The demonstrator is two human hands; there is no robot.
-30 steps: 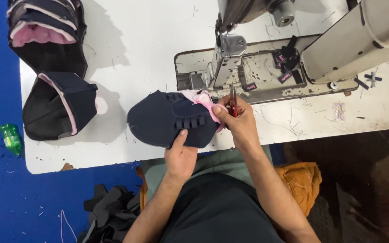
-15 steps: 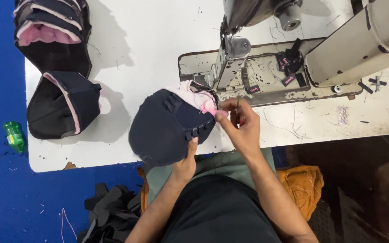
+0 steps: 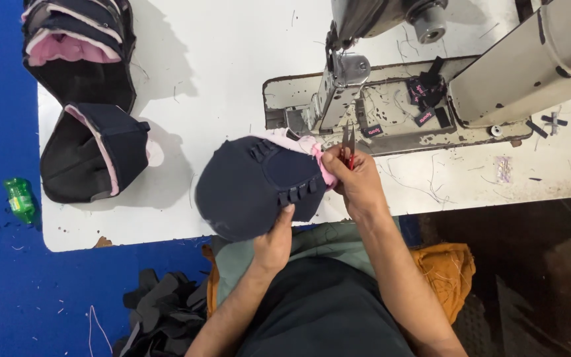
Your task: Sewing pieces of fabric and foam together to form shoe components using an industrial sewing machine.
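Note:
A dark navy shoe upper with pink lining and small loops is lifted over the front edge of the white table. My left hand grips its near edge from below. My right hand pinches the pink end of the piece and holds a small red-handled thread snip, blades pointing up, just in front of the sewing machine.
Stacks of finished navy and pink uppers lie at the table's left, with more at the far left corner. A green bottle lies on the blue floor. Dark fabric scraps and an orange cloth flank my lap.
The shoe upper has been turned and tilted up off the table toward me. My right hand with the snip has stayed at its pink end.

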